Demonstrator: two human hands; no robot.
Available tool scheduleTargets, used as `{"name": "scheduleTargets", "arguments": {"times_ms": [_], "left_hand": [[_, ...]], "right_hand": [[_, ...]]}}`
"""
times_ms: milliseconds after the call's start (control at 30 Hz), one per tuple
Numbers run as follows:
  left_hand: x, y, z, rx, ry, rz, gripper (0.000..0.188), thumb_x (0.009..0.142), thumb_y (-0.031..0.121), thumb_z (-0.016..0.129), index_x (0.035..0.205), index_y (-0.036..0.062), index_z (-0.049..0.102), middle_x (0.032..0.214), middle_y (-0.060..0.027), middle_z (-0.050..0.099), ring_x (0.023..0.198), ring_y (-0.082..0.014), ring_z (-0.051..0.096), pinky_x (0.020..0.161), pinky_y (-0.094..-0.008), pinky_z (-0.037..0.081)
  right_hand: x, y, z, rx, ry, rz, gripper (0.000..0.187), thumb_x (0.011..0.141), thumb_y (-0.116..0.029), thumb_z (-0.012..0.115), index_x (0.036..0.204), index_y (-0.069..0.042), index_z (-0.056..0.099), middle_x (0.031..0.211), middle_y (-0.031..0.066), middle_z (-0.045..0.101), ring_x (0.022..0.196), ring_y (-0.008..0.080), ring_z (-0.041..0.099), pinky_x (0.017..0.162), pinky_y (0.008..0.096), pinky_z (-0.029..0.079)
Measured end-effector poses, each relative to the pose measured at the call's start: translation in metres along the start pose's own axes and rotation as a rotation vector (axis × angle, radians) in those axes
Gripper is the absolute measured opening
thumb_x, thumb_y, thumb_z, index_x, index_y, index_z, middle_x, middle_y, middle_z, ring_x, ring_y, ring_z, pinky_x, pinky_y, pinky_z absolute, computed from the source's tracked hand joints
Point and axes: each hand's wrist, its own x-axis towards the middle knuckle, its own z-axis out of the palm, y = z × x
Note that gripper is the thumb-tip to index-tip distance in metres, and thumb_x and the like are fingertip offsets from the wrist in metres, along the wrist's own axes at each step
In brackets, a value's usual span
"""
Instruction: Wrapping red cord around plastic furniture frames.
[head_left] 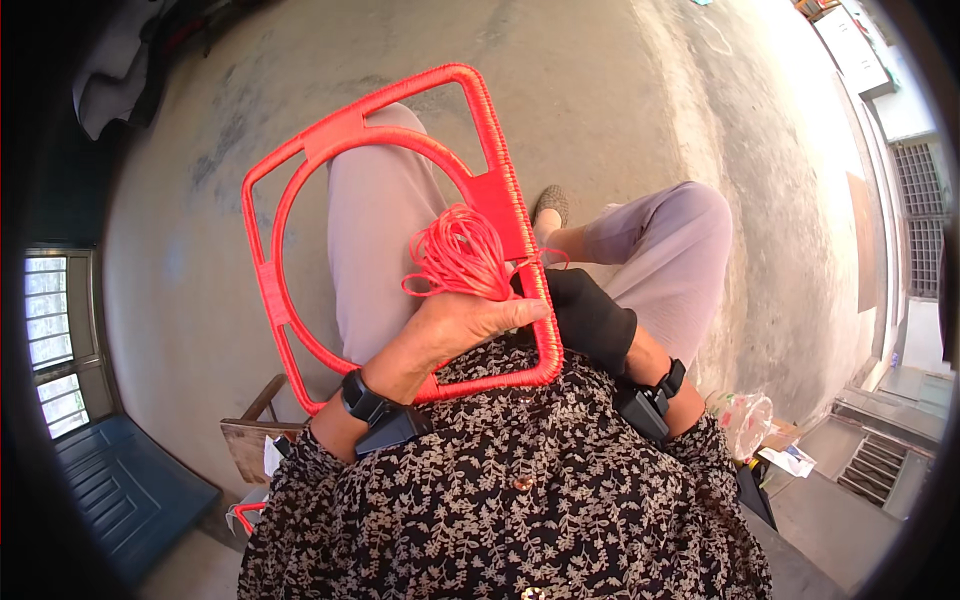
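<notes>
A red rectangular frame (492, 125) with rounded corners, wrapped tightly in cord, leans tilted over my lap and left knee. Inside it sits a round ring (283, 215), joined to the sides by wide wrapped bands. My left hand (455, 325), bare, grips the frame's right side, thumb lying across it. A bundle of loose red cord (458, 252) rises above that hand's fingers, which are mostly hidden. My right hand (590, 318), in a black glove, is curled against the outer side of the frame; its fingertips are hidden. Beside it a short cord loop (545, 258) sticks out.
A wooden stool or chair part (248, 445) stands near my left elbow. At the far left is a blue slatted panel (130, 495) below a window. Clear plastic packaging (745, 425) lies by my right elbow. Bare concrete floor (590, 90) extends ahead.
</notes>
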Motion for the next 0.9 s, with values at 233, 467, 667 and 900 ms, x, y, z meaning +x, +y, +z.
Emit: {"name": "scheduleTargets", "arguments": {"times_ms": [233, 467, 667, 900], "left_hand": [[0.008, -0.007, -0.005, 0.078, 0.033, 0.311, 0.058, 0.078, 0.013, 0.078, 0.125, -0.0007, 0.047, 0.112, -0.004, 0.061, 0.092, -0.0122, 0.06, 0.079, -0.0264, 0.051], [-0.001, 0.005, 0.003, 0.058, 0.15, 0.261, 0.045, 0.078, 0.004, 0.075, 0.115, 0.0007, 0.05, 0.104, -0.0037, 0.06, 0.085, -0.0091, 0.059, 0.076, -0.0248, 0.051], [-0.003, -0.015, -0.011, 0.006, 0.31, 0.56, 0.011, 0.081, -0.007, 0.064, 0.09, -0.0006, 0.059, 0.109, -0.0076, 0.056, 0.089, -0.0106, 0.06, 0.074, -0.0222, 0.051], [-0.005, -0.012, -0.006, 0.392, 0.408, 0.508, 0.018, 0.082, -0.004, 0.065, 0.099, -0.003, 0.067, 0.113, -0.0085, 0.054, 0.097, -0.0131, 0.061, 0.078, -0.0225, 0.054]], "right_hand": [[-0.022, 0.008, -0.05, -0.166, 0.424, 0.09, 0.014, 0.086, -0.013, 0.063, 0.096, -0.003, 0.063, 0.081, 0.0125, 0.066, 0.071, 0.0258, 0.064, 0.064, 0.0347, 0.048], [-0.05, 0.016, -0.081, -0.712, 1.024, -0.089, 0.03, 0.083, -0.001, 0.066, 0.111, -0.001, 0.057, 0.099, 0.0102, 0.065, 0.087, 0.0175, 0.064, 0.073, 0.0309, 0.053], [-0.06, 0.015, -0.109, 0.976, 0.921, -0.259, 0.033, 0.097, -0.034, 0.051, 0.105, -0.003, 0.057, 0.088, 0.0054, 0.063, 0.084, 0.0211, 0.061, 0.076, 0.0323, 0.05], [-0.018, -0.025, -0.008, 0.409, 0.442, 0.397, 0.024, 0.086, -0.02, 0.067, 0.103, -0.004, 0.062, 0.071, -0.002, 0.057, 0.063, 0.0053, 0.053, 0.056, 0.0208, 0.042]]}}
